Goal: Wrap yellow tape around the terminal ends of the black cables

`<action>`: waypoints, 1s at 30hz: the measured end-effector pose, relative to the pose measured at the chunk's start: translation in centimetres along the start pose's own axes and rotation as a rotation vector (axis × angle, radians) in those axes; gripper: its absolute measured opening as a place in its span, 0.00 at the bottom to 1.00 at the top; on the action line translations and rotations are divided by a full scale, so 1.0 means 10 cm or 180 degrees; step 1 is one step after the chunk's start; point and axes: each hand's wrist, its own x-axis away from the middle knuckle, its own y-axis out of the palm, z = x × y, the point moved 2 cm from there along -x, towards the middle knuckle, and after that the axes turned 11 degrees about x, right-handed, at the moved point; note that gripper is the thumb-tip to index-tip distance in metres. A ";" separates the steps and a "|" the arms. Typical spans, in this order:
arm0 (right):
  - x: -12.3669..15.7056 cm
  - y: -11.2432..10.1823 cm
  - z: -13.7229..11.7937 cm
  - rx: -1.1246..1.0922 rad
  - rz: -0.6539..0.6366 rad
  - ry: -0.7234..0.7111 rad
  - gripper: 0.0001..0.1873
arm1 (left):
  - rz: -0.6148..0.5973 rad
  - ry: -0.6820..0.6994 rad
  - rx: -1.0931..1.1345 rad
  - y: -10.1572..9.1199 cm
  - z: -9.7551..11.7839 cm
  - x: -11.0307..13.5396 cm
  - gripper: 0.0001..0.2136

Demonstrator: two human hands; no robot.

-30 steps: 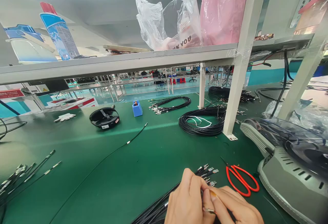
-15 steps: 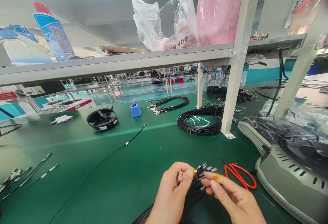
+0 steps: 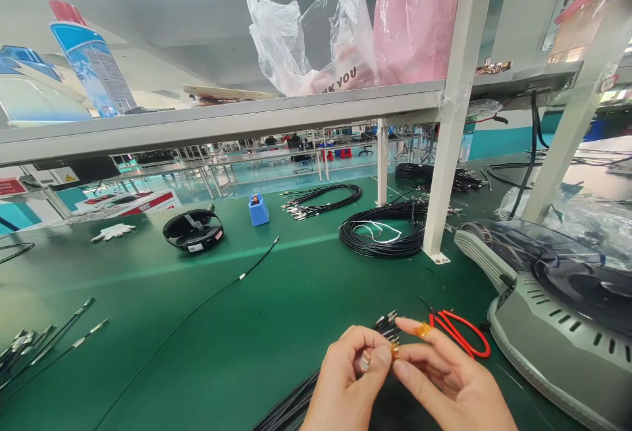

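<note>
both hands now meet at the near edge of the green table mat [image 3: 207,352]: the left hand [image 3: 345,385] has come up to pinch a small metal terminal [image 3: 365,360] between thumb and forefinger, and the right hand [image 3: 444,378], which earlier lay over the bundle of black terminal-tipped wires [image 3: 301,401], now pinches a wire tip against it. red-handled scissors [image 3: 459,333] lie just beside them, untouched.

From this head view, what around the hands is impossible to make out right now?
- Head view: the cable bundle runs off the bottom edge; its length is unseen.
- The small metal piece at the left hand fingertips is too small to identify.
- The right hand hides part of the connector ends.
- The red scissors blades are partly covered by that hand.
</note>
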 end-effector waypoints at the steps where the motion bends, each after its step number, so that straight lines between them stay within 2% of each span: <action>1: -0.01 -0.03 0.02 0.0106 -0.0164 -0.0016 0.25 | 0.0025 -0.0048 -0.0044 -0.01 0.01 0.00 0.22; 4: -0.04 -0.13 0.07 0.0558 -0.0519 -0.0126 0.26 | 0.0006 0.0028 -0.0175 -0.01 0.08 0.02 0.17; 10: -0.02 -0.17 0.12 0.1434 -0.0335 -0.0593 0.24 | 0.0024 0.0333 -0.0523 0.02 0.08 0.01 0.10; 13: -0.01 -0.15 0.09 0.1874 -0.0219 -0.1031 0.23 | 0.0388 0.0456 -0.0376 -0.04 0.06 -0.02 0.13; 16: -0.01 -0.16 0.06 0.2079 -0.0118 -0.1332 0.26 | 0.0722 0.0464 -0.0128 -0.11 0.13 -0.02 0.15; 18: 0.00 -0.17 0.04 0.2052 -0.0083 -0.1328 0.27 | 0.0490 0.0389 -0.0246 -0.11 0.22 0.00 0.13; 21: 0.00 -0.17 0.05 0.1890 -0.0175 -0.1131 0.29 | -0.0114 0.0139 -0.0556 -0.06 0.31 0.04 0.10; 23: 0.00 -0.18 0.07 0.1816 -0.0314 -0.0932 0.29 | -0.0341 0.0066 -0.0687 -0.03 0.32 0.06 0.14; 26: 0.01 -0.18 0.08 0.1775 -0.0441 -0.0780 0.28 | -0.0434 0.0256 -0.0980 -0.03 0.27 0.04 0.15; 30: 0.01 -0.18 0.06 0.1802 -0.0403 -0.0909 0.27 | -0.0352 0.0669 -0.1170 -0.04 0.21 0.03 0.03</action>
